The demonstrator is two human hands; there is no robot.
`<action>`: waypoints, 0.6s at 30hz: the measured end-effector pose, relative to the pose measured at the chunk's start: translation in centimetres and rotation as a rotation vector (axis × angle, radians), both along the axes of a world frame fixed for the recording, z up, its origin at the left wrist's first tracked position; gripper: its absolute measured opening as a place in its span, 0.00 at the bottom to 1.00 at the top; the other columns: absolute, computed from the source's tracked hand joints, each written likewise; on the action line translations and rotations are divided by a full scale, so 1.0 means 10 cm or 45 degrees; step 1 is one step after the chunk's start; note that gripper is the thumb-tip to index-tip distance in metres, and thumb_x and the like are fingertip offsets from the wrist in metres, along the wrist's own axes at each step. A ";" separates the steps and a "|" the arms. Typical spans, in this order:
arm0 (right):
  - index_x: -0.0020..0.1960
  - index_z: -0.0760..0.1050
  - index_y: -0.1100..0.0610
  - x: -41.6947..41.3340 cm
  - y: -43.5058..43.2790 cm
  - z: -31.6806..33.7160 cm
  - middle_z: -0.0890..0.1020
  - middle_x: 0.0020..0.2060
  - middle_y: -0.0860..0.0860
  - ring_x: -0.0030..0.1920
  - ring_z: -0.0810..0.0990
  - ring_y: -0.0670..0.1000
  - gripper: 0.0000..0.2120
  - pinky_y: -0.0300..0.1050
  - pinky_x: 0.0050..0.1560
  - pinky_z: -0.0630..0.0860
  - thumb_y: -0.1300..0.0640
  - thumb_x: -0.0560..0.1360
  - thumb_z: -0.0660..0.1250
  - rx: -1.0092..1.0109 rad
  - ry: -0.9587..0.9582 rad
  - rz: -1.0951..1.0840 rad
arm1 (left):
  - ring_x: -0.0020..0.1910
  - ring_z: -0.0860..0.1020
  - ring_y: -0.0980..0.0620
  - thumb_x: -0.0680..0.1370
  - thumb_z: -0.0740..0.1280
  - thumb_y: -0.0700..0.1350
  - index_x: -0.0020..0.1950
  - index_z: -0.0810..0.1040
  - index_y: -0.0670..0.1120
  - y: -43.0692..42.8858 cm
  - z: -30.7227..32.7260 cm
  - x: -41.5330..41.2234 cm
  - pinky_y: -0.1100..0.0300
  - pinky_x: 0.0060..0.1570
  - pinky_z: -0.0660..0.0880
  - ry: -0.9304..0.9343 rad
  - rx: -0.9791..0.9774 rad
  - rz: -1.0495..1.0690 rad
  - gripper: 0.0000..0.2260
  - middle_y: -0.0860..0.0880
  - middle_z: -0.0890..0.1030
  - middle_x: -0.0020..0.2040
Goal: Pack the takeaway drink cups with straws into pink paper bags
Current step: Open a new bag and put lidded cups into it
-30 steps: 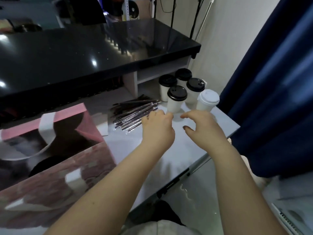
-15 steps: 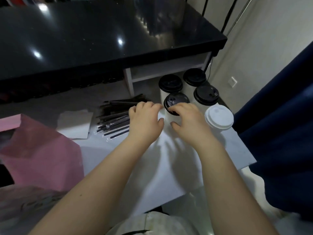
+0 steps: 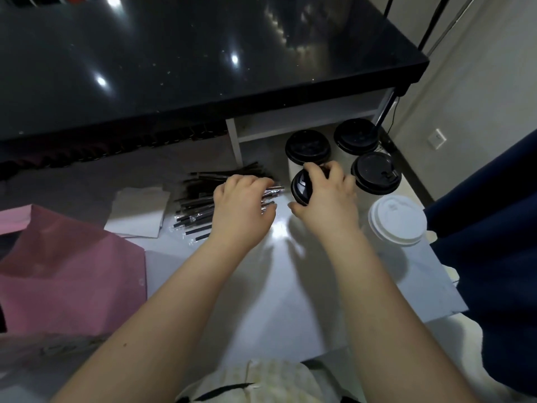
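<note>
Five lidded cups [image 3: 308, 146] stood at one o'clock, contents hidden; your right hand [image 3: 325, 199] gripped the nearest black-lidded cup [image 3: 300, 189]. Your left hand [image 3: 241, 207] curled over the straws [image 3: 191, 205]; whether it held any was unclear.

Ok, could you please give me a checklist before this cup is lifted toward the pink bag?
1. Right hand grip on the black-lidded cup: ok, fingers curl over its top.
2. Left hand holding one of the straws: cannot tell, it rests on the pile.
3. Pink bag mouth open: cannot tell.
4. White-lidded cup clear of the lift: ok, it stands apart from the hand.
</note>
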State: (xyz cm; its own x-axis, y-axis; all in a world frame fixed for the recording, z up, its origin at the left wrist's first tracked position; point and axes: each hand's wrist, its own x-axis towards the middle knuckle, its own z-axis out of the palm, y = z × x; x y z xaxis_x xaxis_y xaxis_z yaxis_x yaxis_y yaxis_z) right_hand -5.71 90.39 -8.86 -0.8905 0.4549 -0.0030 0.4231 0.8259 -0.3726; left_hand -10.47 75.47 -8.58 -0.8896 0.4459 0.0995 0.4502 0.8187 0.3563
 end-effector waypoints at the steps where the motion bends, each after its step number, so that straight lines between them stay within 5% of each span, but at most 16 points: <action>1: 0.72 0.63 0.47 0.00 -0.01 0.00 0.62 0.70 0.55 0.65 0.63 0.61 0.35 0.54 0.66 0.64 0.46 0.69 0.73 -0.018 0.010 0.009 | 0.66 0.67 0.48 0.75 0.68 0.51 0.66 0.75 0.53 -0.02 0.01 0.00 0.49 0.64 0.61 -0.001 0.007 0.011 0.19 0.53 0.77 0.62; 9: 0.69 0.67 0.48 0.11 -0.30 0.24 0.64 0.66 0.52 0.65 0.62 0.58 0.34 0.55 0.63 0.69 0.51 0.66 0.75 -0.151 0.234 0.267 | 0.66 0.67 0.46 0.73 0.69 0.46 0.67 0.75 0.51 -0.34 0.41 -0.03 0.48 0.63 0.62 0.071 0.084 0.099 0.21 0.51 0.77 0.63; 18: 0.69 0.70 0.52 0.08 -1.05 0.87 0.68 0.67 0.55 0.66 0.66 0.59 0.34 0.57 0.62 0.71 0.54 0.65 0.77 0.053 0.456 0.577 | 0.67 0.68 0.45 0.73 0.70 0.45 0.67 0.74 0.52 -1.11 1.10 -0.01 0.48 0.63 0.65 0.209 0.219 0.213 0.23 0.51 0.77 0.63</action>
State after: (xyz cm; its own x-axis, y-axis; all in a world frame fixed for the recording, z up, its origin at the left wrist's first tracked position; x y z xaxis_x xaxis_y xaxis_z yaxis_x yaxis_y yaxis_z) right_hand -4.91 79.84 -0.12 -0.9385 0.0211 0.3445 -0.1229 0.9123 -0.3906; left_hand -10.53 64.32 2.42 -0.9150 0.2583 0.3098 0.3771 0.8204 0.4299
